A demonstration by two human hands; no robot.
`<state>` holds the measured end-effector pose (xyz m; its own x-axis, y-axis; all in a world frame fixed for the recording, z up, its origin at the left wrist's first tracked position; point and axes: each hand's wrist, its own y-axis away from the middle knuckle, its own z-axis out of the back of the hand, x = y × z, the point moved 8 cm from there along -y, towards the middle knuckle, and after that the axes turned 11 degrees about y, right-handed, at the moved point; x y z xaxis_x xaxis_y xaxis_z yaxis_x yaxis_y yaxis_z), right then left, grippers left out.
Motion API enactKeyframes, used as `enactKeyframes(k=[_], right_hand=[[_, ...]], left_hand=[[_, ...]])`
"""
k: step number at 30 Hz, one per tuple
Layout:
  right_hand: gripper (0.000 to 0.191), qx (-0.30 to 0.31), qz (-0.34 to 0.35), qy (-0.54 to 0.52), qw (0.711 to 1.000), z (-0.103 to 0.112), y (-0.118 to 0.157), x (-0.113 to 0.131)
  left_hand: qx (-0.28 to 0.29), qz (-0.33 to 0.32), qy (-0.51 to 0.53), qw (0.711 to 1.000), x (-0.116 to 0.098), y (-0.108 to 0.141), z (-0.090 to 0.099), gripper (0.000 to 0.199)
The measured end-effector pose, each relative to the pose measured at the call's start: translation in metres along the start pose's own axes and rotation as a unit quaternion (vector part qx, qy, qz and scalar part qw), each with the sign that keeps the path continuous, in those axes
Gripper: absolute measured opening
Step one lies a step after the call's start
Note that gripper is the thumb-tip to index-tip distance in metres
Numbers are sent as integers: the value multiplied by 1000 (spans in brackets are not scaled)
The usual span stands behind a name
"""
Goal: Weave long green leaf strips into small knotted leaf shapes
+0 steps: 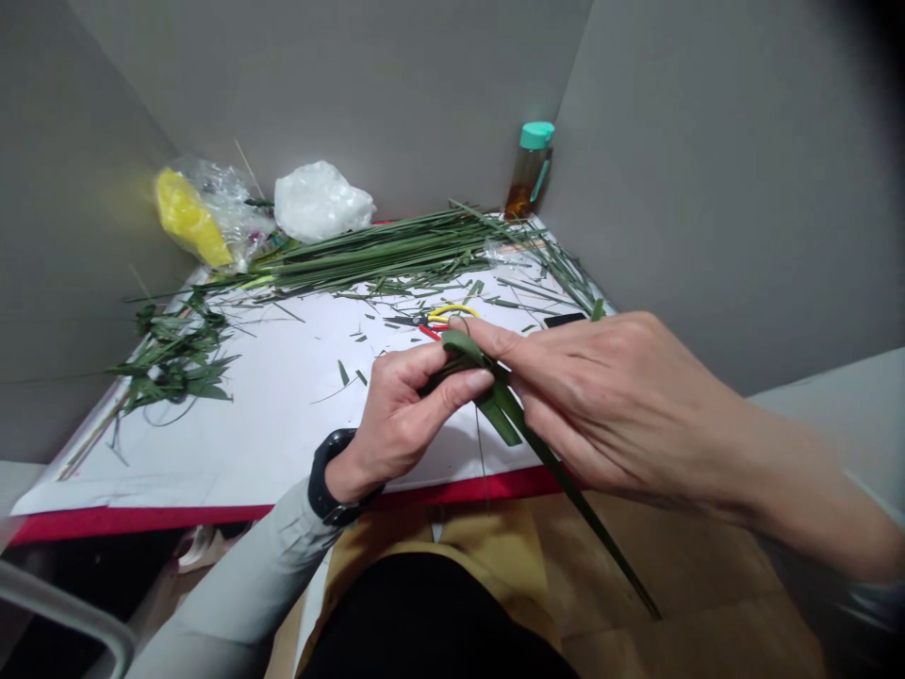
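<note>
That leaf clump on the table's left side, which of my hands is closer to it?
Your left. The left hand is to the right of the leaf clump; the right hand is farther right, past the left hand.

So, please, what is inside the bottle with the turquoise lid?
The bottle holds a reddish-brown liquid in its lower part. The turquoise lid covers the top, hiding the neck inside.

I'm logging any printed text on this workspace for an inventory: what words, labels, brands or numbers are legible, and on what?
None can be read.
Bottle: no legible label.
Black watch: its face is not legible from here.
Clear plastic bag: coloured patches beside it, too small to tell whether they are print.
</note>
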<state>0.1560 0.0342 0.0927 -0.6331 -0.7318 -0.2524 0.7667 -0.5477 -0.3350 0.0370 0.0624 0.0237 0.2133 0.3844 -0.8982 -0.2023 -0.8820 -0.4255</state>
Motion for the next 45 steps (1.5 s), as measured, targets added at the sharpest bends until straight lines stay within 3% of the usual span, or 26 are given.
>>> enactKeyframes(k=[9, 17, 22, 25, 27, 29, 33, 38, 45], right_hand=[[55, -48, 4, 1, 999, 1, 14, 5], [36, -65, -36, -56, 996, -6, 34, 3], [33, -77, -42, -34, 996, -5, 40, -5], [31, -73, -103, 9, 992, 1, 40, -12], [35, -82, -134, 40, 987, 8, 38, -9], [37, -91, -116, 45, 988, 12, 33, 3], [26, -137, -90, -16, 986, 14, 22, 18], [10, -131, -159, -192, 959, 6, 14, -1], [15, -111, -127, -181, 969, 4, 20, 5]], left_hand=[[-3, -9, 65, 998, -1, 2, 4, 14], [-17, 15, 78, 997, -3, 0, 9, 20], [-14, 32, 69, 997, 0, -1, 9, 24], [-9, 34, 66, 997, 2, -1, 6, 28], [-4, 32, 66, 997, 3, -1, 2, 30], [6, 32, 68, 997, 3, -1, -1, 26], [30, 39, 76, 996, 3, 0, -7, 18], [44, 39, 87, 994, 5, 2, -6, 11], [11, 44, 99, 994, 6, 3, 8, 20]])
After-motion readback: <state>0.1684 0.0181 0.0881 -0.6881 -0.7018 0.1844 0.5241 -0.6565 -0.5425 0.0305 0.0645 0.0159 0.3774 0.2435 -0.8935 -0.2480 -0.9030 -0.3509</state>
